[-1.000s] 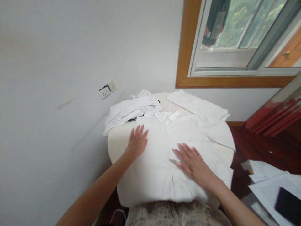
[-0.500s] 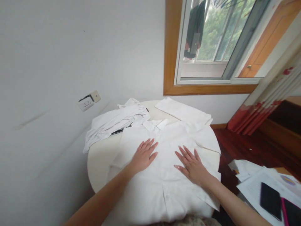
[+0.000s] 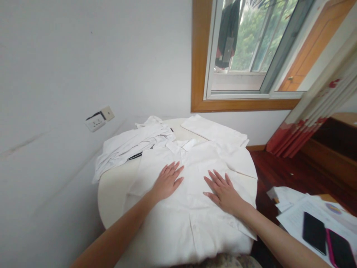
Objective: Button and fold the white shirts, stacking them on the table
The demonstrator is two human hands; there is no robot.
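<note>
A white button-up shirt [image 3: 184, 201] lies spread over a round cream table [image 3: 111, 193], its collar toward the wall and its lower part draped over the near edge. My left hand [image 3: 168, 180] rests flat on the shirt's left front, fingers spread. On the right front lies my right hand [image 3: 223, 190], palm down with its fingers apart. Neither hand grasps anything. Behind the shirt to the left is a loose pile of white clothing [image 3: 134, 143] with a dark stripe showing. A folded white garment [image 3: 214, 128] sits at the back right of the table.
A wall with a socket [image 3: 95, 122] borders the table's far and left sides. Beyond it on the right are a wood-framed window [image 3: 202, 105] and a red-and-cream curtain [image 3: 290, 137]. Papers [image 3: 292, 212] and two phones, one black [image 3: 314, 231] and one pink-edged [image 3: 341, 247], lie at lower right.
The whole view has shifted slightly, with everything appearing a little farther left. Both hands keep nearly the same places on the shirt, still flat.
</note>
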